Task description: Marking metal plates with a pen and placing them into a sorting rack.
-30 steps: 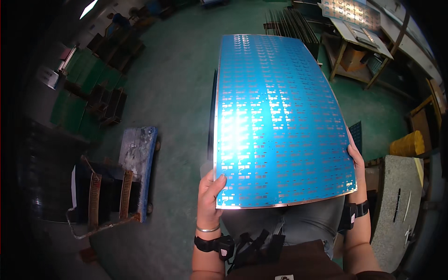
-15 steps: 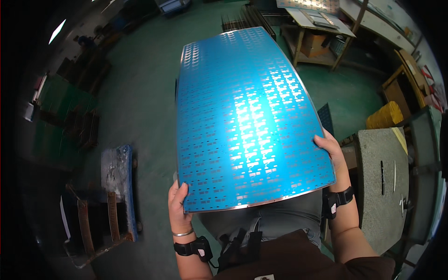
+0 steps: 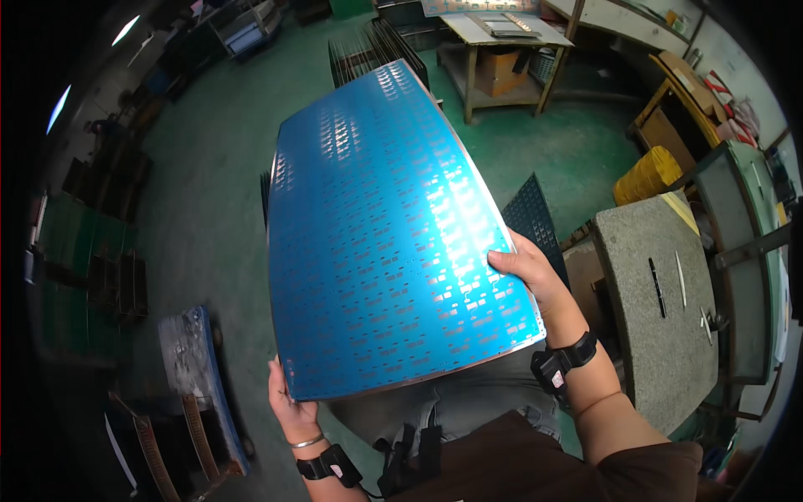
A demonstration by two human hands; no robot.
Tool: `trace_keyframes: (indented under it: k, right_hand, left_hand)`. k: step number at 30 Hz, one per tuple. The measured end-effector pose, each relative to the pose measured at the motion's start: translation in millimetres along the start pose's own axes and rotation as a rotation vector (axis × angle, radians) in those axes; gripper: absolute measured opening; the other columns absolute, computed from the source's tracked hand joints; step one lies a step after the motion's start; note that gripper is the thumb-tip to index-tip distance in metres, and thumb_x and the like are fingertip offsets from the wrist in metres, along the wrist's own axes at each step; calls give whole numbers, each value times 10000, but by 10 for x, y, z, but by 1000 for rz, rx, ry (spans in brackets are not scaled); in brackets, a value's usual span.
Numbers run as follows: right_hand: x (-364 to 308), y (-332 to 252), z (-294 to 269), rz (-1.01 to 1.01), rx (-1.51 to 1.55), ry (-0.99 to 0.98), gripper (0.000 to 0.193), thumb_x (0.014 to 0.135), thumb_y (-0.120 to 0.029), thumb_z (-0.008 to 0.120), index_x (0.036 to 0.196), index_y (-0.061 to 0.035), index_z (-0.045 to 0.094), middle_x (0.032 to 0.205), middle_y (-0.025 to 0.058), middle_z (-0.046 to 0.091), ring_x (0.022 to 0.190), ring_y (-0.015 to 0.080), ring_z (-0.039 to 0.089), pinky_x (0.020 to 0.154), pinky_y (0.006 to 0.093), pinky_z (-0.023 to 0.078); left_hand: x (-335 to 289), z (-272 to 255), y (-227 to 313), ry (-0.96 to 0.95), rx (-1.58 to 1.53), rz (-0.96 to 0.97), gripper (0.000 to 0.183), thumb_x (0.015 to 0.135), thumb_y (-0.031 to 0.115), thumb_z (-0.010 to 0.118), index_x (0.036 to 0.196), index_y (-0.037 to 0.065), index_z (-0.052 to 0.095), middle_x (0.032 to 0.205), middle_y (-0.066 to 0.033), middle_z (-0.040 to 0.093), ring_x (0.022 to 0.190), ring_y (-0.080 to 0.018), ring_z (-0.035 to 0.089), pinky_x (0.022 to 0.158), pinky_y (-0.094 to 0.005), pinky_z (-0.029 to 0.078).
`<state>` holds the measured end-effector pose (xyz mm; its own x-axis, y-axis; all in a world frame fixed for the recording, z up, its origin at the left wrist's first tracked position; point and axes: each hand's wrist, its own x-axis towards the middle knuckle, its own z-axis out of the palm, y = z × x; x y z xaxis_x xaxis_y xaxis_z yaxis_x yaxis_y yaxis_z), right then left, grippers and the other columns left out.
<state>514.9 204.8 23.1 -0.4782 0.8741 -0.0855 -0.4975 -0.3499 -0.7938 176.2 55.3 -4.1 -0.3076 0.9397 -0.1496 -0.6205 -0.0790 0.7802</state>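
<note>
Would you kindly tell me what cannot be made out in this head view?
In the head view:
Blue panel: underside faces away from the camera.
Left hand: partly hidden behind the panel.
Right hand: partly hidden behind the panel.
Patterned sheet: cut off by the upper edge.

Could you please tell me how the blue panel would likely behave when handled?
The blue panel looks fairly stiff, reaching far past the left hand and right hand without obvious drooping. Its bright glare suggests a smooth, possibly slippery face.
</note>
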Motion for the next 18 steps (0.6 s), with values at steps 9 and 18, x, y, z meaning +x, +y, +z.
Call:
trace_keyframes:
  k: [9,18]
  right_hand:
    - [43,587,402,-89,218,3,519,874,-117,553,1321,-12,312,1207,122,496,1068,199,523,921,358,425]
    - [208,158,-91,-256,269,57,419,906,-76,443,1291,65,359,1253,150,485,1125,229,510,949,359,428]
  left_hand:
    - [26,550,-529,-202,-453,20,371,934,203,475,1265,42,425,1293,-109,466,1201,-242,431,1021,-405,350]
    - [30,521,-228,-14,-261,-28,436,875,27,533,1293,62,413,1268,-70,489,1160,-227,467,1000,-396,365]
